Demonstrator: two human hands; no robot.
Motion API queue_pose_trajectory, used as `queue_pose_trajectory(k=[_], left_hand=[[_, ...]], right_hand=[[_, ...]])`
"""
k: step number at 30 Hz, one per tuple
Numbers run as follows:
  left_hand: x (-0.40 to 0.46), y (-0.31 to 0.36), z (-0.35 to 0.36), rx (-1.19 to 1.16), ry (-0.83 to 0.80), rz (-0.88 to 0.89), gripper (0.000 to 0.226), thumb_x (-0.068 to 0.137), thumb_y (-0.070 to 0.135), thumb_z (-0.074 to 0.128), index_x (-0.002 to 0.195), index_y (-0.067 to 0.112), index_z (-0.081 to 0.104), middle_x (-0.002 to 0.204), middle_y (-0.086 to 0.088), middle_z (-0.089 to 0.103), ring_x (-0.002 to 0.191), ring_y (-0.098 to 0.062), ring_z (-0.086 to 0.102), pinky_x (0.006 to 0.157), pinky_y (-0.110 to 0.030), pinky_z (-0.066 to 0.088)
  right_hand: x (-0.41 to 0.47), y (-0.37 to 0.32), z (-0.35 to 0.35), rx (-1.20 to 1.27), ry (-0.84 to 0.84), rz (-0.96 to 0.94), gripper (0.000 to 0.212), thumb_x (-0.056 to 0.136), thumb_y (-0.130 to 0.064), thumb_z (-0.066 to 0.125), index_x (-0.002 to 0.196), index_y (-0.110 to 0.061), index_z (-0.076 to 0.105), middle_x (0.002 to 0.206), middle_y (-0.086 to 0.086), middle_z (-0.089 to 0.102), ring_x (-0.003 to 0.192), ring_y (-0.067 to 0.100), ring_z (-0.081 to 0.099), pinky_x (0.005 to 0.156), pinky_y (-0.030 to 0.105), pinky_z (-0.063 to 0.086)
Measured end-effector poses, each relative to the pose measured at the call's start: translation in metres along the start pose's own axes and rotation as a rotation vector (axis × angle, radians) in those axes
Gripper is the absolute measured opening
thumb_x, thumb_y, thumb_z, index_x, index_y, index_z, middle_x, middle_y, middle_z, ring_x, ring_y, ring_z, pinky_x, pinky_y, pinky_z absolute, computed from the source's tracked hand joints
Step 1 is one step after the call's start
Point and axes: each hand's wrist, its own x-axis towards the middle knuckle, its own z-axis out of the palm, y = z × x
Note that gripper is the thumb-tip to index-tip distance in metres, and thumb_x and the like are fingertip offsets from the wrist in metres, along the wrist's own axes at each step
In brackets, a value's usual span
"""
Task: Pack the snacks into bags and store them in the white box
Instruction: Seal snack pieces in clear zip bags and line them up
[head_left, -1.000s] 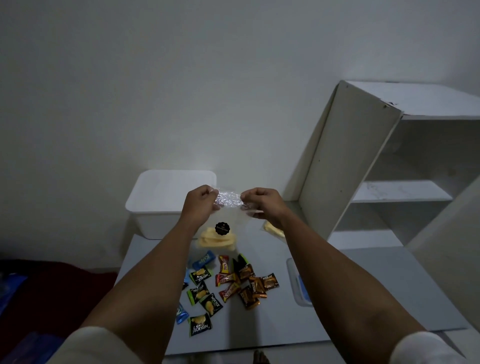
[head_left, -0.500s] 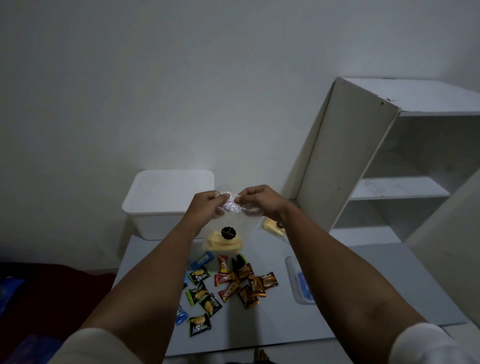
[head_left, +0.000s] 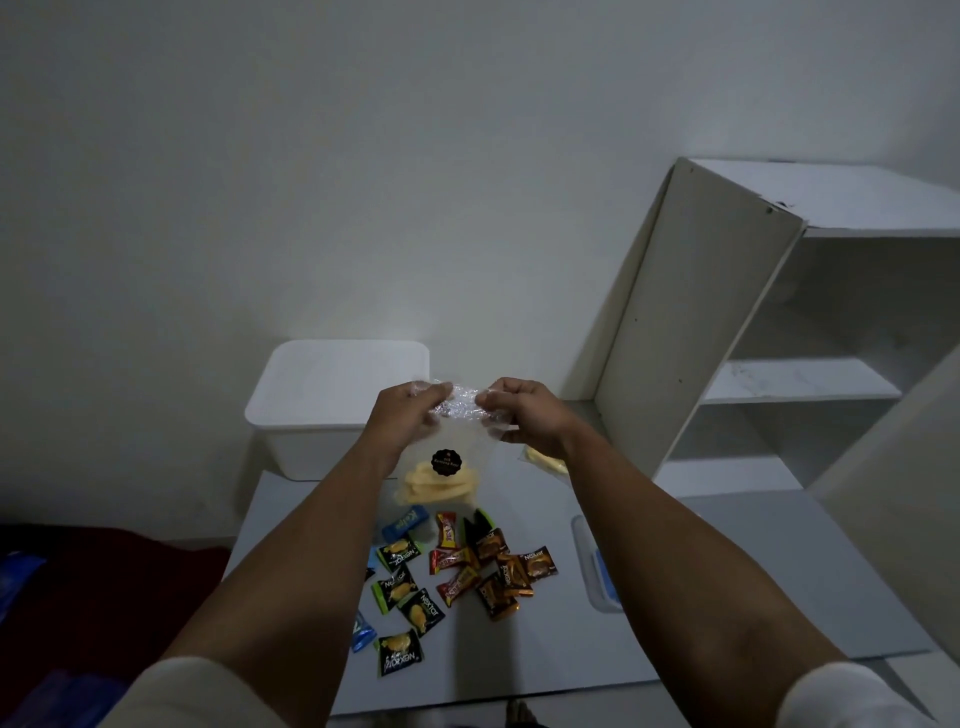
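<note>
A clear plastic bag (head_left: 447, 447) with a round black sticker and pale yellow snacks at its bottom hangs in the air above the grey board. My left hand (head_left: 408, 413) and my right hand (head_left: 519, 410) both pinch its crumpled top, close together. Behind them stands the white box (head_left: 332, 400) with its lid on. Several small snack packets (head_left: 457, 569) in green, blue, red and brown wrappers lie scattered on the board below the bag. A second clear bag of yellow snacks (head_left: 545, 460) lies on the board, partly hidden by my right wrist.
A grey board (head_left: 727, 571) serves as the work surface on the floor. A white shelf unit (head_left: 779, 338) stands at the right. A clear container with something blue (head_left: 597, 571) peeks out beside my right forearm. Dark red cloth (head_left: 104, 597) lies at the left.
My hands have drawn closer together at the bag's top, and the bag with them has shifted slightly. The packets on the board have not moved.
</note>
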Motion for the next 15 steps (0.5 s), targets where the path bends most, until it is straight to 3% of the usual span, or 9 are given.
queue_pose_trajectory(k=[5,8,11,13,15], left_hand=[[0.0009,-0.0035,0.0019,-0.003,-0.011,0.014,0.026,0.088,0.017,0.075,0.102,-0.005,0.070,0.085,-0.006,0.071,0.074,-0.014,0.064,0.060,-0.016,0.051],[0.0038,-0.0056,-0.0035,0.005,0.041,0.020,0.027,0.087,0.017,0.077,0.101,-0.004,0.070,0.080,-0.005,0.070,0.071,-0.012,0.063,0.067,-0.019,0.051],[0.0056,-0.0090,-0.0065,0.013,0.054,0.020,0.029,0.084,0.022,0.079,0.098,-0.003,0.072,0.079,-0.004,0.073,0.071,-0.013,0.064,0.076,-0.026,0.051],[0.0041,-0.0093,-0.0053,0.019,0.045,0.017,0.027,0.083,0.024,0.080,0.095,0.000,0.074,0.078,-0.003,0.074,0.071,-0.013,0.065,0.077,-0.027,0.050],[0.0014,-0.0081,-0.0022,-0.014,0.040,0.014,0.026,0.083,0.023,0.079,0.095,0.000,0.075,0.079,-0.003,0.075,0.069,-0.011,0.066,0.075,-0.025,0.051]], right_hand=[[-0.0020,0.0024,0.0027,0.017,0.017,0.004,0.020,0.087,-0.021,0.078,0.103,-0.010,0.074,0.094,0.008,0.073,0.086,0.018,0.071,0.087,0.038,0.054],[-0.0036,0.0055,0.0009,0.103,0.012,0.014,0.024,0.089,-0.022,0.077,0.108,-0.009,0.071,0.097,0.008,0.074,0.092,0.020,0.073,0.093,0.041,0.055],[-0.0055,0.0058,0.0023,0.092,0.033,0.002,0.017,0.092,-0.021,0.073,0.105,-0.011,0.067,0.095,0.007,0.072,0.091,0.019,0.073,0.092,0.041,0.055],[-0.0061,0.0050,0.0051,0.065,0.066,-0.019,0.007,0.094,-0.018,0.070,0.095,-0.013,0.066,0.087,0.004,0.070,0.086,0.018,0.072,0.087,0.039,0.054],[-0.0065,0.0036,0.0070,0.060,0.099,-0.039,0.011,0.094,-0.015,0.068,0.083,-0.016,0.065,0.080,0.002,0.068,0.082,0.018,0.070,0.083,0.037,0.053]])
